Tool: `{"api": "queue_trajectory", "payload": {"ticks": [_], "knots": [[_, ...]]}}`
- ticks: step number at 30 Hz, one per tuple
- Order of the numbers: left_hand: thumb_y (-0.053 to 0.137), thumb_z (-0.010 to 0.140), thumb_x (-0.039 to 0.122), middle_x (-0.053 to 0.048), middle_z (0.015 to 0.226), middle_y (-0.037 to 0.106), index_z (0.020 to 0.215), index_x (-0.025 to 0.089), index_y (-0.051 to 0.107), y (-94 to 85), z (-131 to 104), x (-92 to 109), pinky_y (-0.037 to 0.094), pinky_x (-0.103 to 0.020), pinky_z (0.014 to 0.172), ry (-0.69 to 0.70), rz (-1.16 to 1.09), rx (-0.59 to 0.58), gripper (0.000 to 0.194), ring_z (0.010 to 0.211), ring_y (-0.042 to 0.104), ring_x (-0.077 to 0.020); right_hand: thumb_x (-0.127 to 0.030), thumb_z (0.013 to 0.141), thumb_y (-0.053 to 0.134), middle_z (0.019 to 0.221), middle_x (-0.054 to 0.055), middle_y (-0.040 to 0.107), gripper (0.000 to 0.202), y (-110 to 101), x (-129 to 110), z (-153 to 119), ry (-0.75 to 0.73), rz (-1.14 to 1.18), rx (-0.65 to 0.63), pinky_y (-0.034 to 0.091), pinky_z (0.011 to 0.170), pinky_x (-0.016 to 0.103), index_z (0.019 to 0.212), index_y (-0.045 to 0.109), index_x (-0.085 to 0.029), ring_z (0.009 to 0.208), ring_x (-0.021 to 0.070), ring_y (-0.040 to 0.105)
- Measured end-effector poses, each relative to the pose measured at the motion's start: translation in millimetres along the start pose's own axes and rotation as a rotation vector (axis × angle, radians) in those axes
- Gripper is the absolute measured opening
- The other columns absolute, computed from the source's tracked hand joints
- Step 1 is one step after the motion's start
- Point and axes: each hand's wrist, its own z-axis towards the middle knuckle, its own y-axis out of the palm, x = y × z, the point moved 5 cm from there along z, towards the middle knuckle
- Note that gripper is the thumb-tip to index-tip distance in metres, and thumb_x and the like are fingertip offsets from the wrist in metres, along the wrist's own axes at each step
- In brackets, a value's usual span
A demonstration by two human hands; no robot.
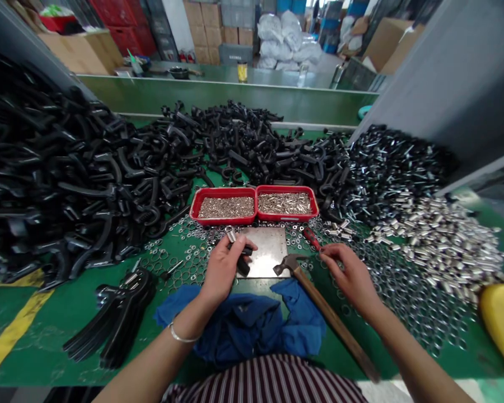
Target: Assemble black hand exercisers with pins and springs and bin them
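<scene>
The two hands are apart over the middle of the workbench [37, 358]. The left hand [222, 268] is closed around a black plastic part [242, 267], with a silver ribbed cylinder [231, 234] at its fingertips, beside the left edge of a metal plate [269, 254]. The right hand [355, 277] has thumb and fingers at the end of a red-handled tool [311, 238]; whether it pinches or merely touches it, I cannot tell. Between the hands, a claw hammer [327, 313] slants from the plate towards the workbench's front edge, beside a crumpled blue cloth [243, 322]. Two red trays [222, 221] of small metal pieces stand side by side behind the plate. Loose metal rings [415, 299] spread to the right, below silver sleeves [453, 240] and dark bolts [386, 168]. Black handles [121, 324] lie near the front left corner, and black plastic parts are heaped along the left and back edges
</scene>
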Motion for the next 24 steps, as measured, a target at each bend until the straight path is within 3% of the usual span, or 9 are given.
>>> {"api": "queue_trajectory", "payload": {"ticks": [2,5,7,9,12,17,19,21,24], "knots": [[0.05,0.096,0.045,-0.004,0.094,0.067,0.096,0.018,0.064,11.1,-4,8,0.047,-0.025,0.071,0.09,0.12,-0.063,0.031,0.078,0.06,-0.0134,-0.041,0.092,0.062,0.1,0.005,0.068,0.02,23,-14,-1,0.21,0.432,0.038,0.052,0.085,0.041,0.104,0.06,-0.025,0.085,0.0197,0.064],[0.046,0.099,0.037,-0.005,0.098,0.063,0.1,0.018,0.061,28.8,-8,15,0.046,-0.029,0.086,0.236,0.232,-0.112,0.025,0.093,0.06,-0.0168,-0.043,0.087,0.068,0.094,0.003,0.069,0.03,77,-43,-2,0.4,0.968,-0.119,0.055,0.078,0.034,0.108,0.062,-0.023,0.078,0.0149,0.065],[0.044,0.1,0.034,-0.006,0.098,0.06,0.098,0.018,0.058,32.6,-9,16,0.044,-0.031,0.09,0.292,0.295,-0.092,0.022,0.096,0.058,-0.0178,-0.043,0.084,0.072,0.087,0.002,0.067,0.028,102,-57,-1,0.457,1.126,-0.231,0.055,0.073,0.03,0.099,0.066,-0.019,0.073,0.0125,0.064],[0.043,0.1,0.034,-0.006,0.097,0.059,0.096,0.018,0.056,30.8,-9,15,0.044,-0.032,0.09,0.308,0.347,-0.081,0.021,0.095,0.057,-0.0187,-0.043,0.083,0.072,0.084,0.002,0.067,0.027,115,-61,0,0.498,1.178,-0.31,0.055,0.069,0.027,0.091,0.066,-0.018,0.068,0.011,0.062],[0.042,0.101,0.035,-0.006,0.095,0.058,0.094,0.019,0.055,25.3,-9,13,0.043,-0.032,0.089,0.311,0.375,-0.089,0.021,0.095,0.056,-0.0196,-0.044,0.084,0.071,0.086,0.002,0.068,0.027,119,-58,1,0.481,1.13,-0.355,0.054,0.068,0.028,0.092,0.063,-0.019,0.066,0.0115,0.062],[0.04,0.101,0.035,-0.006,0.094,0.056,0.095,0.019,0.054,23.4,-11,11,0.043,-0.031,0.085,0.299,0.388,-0.103,0.022,0.091,0.055,-0.0191,-0.039,0.08,0.076,0.086,0.0,0.067,0.026,100,-56,2,0.19,0.719,-0.142,0.054,0.074,0.034,0.095,0.061,-0.025,0.073,0.0167,0.065],[0.039,0.101,0.035,-0.007,0.095,0.057,0.095,0.019,0.054,23.3,-13,13,0.043,-0.032,0.087,0.341,0.408,-0.137,0.022,0.092,0.055,-0.0198,-0.038,0.08,0.075,0.084,0.001,0.066,0.024,96,-57,1,0.131,0.623,-0.113,0.054,0.074,0.034,0.094,0.061,-0.025,0.074,0.0177,0.064],[0.041,0.101,0.033,-0.007,0.097,0.06,0.095,0.02,0.055,23.8,-17,16,0.042,-0.033,0.091,0.419,0.46,-0.228,0.02,0.096,0.055,-0.0207,-0.041,0.083,0.072,0.076,-0.001,0.064,0.022,103,-58,-3,0.191,0.747,-0.249,0.054,0.066,0.032,0.09,0.058,-0.025,0.066,0.0158,0.062],[0.044,0.1,0.032,-0.006,0.095,0.064,0.094,0.02,0.058,25.5,-23,16,0.041,-0.033,0.092,0.487,0.537,-0.423,0.019,0.095,0.056,-0.0203,-0.047,0.085,0.069,0.069,-0.005,0.057,0.029,119,-63,-14,0.394,1.092,-0.515,0.045,0.047,0.023,0.089,0.054,-0.023,0.051,0.0093,0.05]]}}
